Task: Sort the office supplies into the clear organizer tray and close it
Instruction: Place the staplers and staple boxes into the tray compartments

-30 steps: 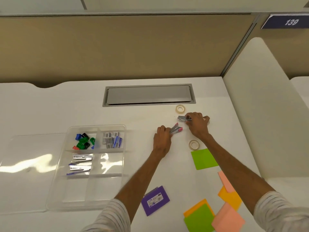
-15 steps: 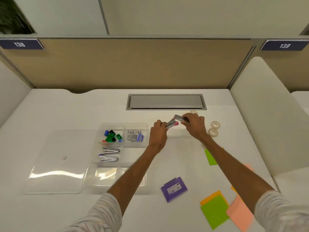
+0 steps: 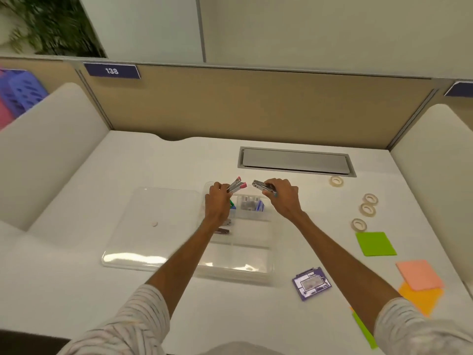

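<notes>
My left hand (image 3: 217, 204) grips a pink-tipped metal stapler (image 3: 237, 186), my right hand (image 3: 284, 198) pinches a silver metal stapler (image 3: 263, 187), both over the clear plastic organizer tray (image 3: 268, 276). Round tape rolls (image 3: 367, 209) and bright square sticky notes (image 3: 375, 244) wait unsorted on the white counter (image 3: 230, 316); the clear lid (image 3: 151, 226) lies open.

L hand (image 3: 217, 203) w/ pink-tipped stapler (image 3: 236, 186): lifted off desk (image 3: 179, 165), moved left, now over back-left of clear tray (image 3: 256, 274) | R hand (image 3: 282, 198) w/ silver stapler (image 3: 263, 187): same move, now over tray's back-right edge

Arms outstretched, left hand (image 3: 217, 204) gripping pink-tipped stapler (image 3: 236, 187), right hand (image 3: 283, 199) gripping silver stapler (image 3: 261, 187)
</notes>
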The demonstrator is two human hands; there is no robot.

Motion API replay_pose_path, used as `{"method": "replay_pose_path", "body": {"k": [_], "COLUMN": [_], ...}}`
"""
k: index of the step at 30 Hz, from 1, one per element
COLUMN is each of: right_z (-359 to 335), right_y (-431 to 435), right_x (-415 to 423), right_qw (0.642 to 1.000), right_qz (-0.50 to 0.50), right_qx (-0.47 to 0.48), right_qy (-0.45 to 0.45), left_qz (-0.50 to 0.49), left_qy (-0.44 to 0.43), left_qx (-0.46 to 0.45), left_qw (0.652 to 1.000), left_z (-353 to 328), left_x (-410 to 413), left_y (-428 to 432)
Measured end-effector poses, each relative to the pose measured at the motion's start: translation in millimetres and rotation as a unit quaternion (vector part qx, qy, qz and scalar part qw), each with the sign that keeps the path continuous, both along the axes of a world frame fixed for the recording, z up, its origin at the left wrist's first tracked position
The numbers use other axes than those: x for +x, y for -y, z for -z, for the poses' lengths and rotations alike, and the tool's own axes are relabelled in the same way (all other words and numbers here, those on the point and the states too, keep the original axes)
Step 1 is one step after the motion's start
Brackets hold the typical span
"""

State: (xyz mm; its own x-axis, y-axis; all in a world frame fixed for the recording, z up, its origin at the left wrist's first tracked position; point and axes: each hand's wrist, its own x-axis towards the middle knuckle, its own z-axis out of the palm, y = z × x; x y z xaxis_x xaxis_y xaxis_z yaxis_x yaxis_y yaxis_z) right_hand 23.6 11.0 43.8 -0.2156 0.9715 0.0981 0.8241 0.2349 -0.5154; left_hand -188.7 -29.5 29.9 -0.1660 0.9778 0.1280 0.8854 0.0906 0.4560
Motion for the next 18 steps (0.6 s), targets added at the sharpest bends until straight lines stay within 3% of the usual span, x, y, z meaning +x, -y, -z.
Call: {"method": "replay_pose_path", "body": {"k": [11, 18], "right_z": [21, 43], "right_y": [36, 56], "right_x": [-94, -131], "right_qw": [0.999, 0.999], "right_qz": [-0.032, -0.043], "right_qx": [-0.019, -0.016], "right_qy": [-0.004, -0.014], "left_qz": [0.0, -0.033], "left_qy": [-0.041, 0.013], "left_qx": [-0.001, 0.008], "left_qw": [0.999, 0.999], "left_z": [11, 18], "left_x": [-84, -126], "left_y": [35, 53]}}
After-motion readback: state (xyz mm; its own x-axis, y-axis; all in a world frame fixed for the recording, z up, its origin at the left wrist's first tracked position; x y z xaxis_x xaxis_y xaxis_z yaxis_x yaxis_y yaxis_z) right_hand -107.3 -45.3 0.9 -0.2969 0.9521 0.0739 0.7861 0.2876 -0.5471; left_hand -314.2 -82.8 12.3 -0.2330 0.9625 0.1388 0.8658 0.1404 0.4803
